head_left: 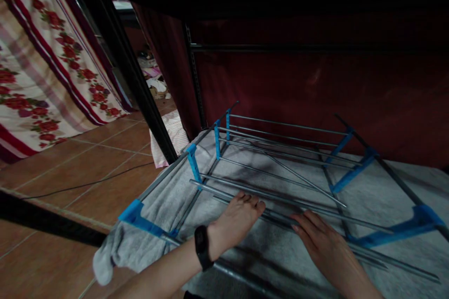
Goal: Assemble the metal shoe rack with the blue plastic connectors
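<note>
A partly assembled rack of grey metal tubes and blue plastic brackets [195, 163] lies across a grey blanket [136, 243]. My left hand [242, 217], with a black band [202, 245] on its wrist, has its fingers curled over loose metal tubes [403, 266] near the front of the rack. Farther right, my right hand [324, 243] closes over the same bunch, its thumb side toward the left hand. The palms hide how many tubes each hand grips. One thin loose tube [305, 178] rests diagonally inside the rack.
Black metal posts [129, 65] and a dark shelf overhead frame this space. A dark red cloth [315, 84] hangs behind the rack. At left are a floral curtain [52, 56], a tiled floor [119, 159] with a thin cable [87, 181], and a striped cloth [171, 135].
</note>
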{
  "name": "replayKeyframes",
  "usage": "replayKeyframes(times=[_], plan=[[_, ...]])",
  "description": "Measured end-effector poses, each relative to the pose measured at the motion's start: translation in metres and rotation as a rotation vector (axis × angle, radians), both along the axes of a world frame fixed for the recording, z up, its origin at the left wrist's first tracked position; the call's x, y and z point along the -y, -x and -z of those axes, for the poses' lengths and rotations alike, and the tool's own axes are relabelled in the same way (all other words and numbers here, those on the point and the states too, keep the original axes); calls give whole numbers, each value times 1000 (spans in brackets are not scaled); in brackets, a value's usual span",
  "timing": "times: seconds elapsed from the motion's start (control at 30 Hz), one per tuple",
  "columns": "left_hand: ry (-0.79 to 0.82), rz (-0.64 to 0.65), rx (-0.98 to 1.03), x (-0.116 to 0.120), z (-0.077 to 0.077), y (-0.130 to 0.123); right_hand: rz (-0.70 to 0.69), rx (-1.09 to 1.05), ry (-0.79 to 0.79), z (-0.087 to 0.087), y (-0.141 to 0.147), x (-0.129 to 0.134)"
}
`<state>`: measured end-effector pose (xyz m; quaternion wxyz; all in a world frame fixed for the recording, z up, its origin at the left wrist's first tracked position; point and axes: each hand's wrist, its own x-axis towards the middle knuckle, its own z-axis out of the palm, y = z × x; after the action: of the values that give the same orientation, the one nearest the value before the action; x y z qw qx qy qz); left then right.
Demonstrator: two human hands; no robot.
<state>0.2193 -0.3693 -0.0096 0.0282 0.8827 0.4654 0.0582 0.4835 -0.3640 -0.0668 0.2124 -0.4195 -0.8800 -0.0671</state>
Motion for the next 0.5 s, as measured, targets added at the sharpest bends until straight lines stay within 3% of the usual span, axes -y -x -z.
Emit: replayKeyframes(times=[0.13,0.23,0.37,0.5], plan=[[60,57,-39,-4,19,-3,-19,74,66,35,-8,-3],[97,67,-69,-12,37,-4,7,112,218,54,-5,-8],[89,88,-103,-18,57,-3,58,124,439,57,7,-12],[186,143,-176,-15,83,4,33,157,659,55,16,-9]])
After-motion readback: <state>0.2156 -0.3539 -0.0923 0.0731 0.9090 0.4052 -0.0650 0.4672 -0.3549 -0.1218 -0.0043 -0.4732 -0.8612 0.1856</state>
